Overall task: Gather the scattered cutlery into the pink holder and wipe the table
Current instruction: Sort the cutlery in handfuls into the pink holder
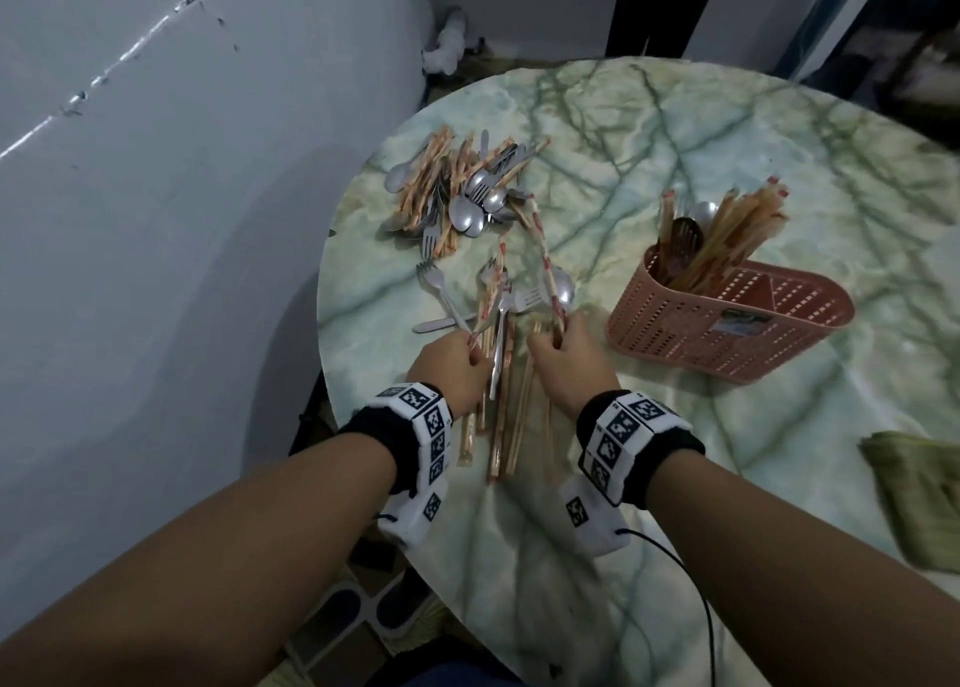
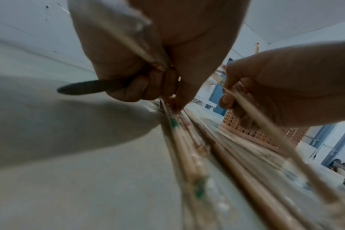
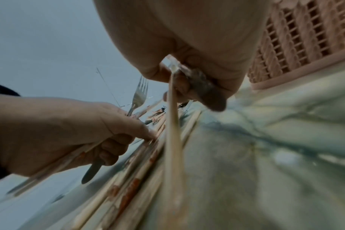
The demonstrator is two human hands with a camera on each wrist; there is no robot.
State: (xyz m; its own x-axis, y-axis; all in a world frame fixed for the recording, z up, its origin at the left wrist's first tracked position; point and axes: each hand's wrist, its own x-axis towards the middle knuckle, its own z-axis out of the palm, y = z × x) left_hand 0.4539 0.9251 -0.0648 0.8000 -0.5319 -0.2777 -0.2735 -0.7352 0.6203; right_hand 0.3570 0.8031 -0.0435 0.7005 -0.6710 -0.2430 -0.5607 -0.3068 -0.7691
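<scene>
My left hand (image 1: 474, 351) grips a steel fork (image 3: 139, 93) and wrapped chopsticks near the table's front; the fork's handle end (image 2: 83, 89) sticks out below its curled fingers (image 2: 148, 87). Beside it, my right hand (image 1: 557, 337) grips wrapped chopsticks (image 3: 173, 124) and a spoon (image 1: 563, 286). More chopsticks (image 1: 501, 426) lie flat on the table between my wrists. A heap of spoons, forks and chopsticks (image 1: 462, 192) sits at the far left. The pink holder (image 1: 727, 322), to the right of my right hand, has chopsticks and spoons standing in its left compartment.
The round green-veined marble table (image 1: 675, 140) stands close to a grey wall (image 1: 182, 192) on the left. A folded green cloth (image 1: 919, 494) lies at the table's right edge. A loose fork (image 1: 439, 291) lies just beyond my left hand.
</scene>
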